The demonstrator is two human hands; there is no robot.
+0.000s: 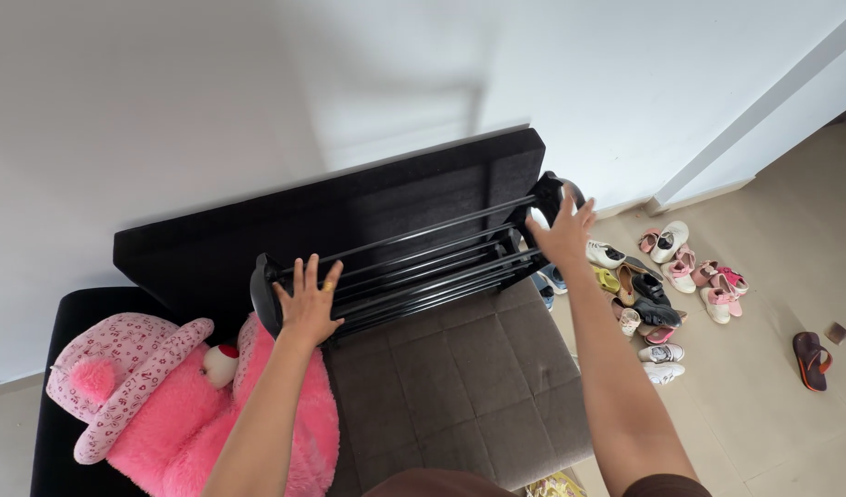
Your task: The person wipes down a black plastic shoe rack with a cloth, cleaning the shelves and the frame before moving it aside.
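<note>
**Two spread hands on a black shoe rack lying on the sofa**

A black metal shoe rack is lying on its side across the middle of the frame, resting on the grey seat of a sofa and leaning against the sofa's black backrest; its thin parallel rails are running from the centre left up toward the centre right.

The left hand is pressing flat against the rack's left end piece, just left of centre, with fingers spread wide and pointing upward; it is touching the frame rather than closing around it. The right hand is reaching to the rack's right end piece, right of centre and higher in the frame, fingers likewise fanned open and laid over the rounded black end; whether the thumb is hooking behind it I cannot tell.

In the lower left a big pink plush toy wearing a patterned pink hat is sitting on the sofa, touching the left forearm; at the right, on the pale tiled floor, a loose heap of small shoes in pink, white, black and yellow is lying just beside the sofa's end; a single dark sandal is lying well apart from them near the right edge; a white wall is filling the upper part of the frame.
</note>
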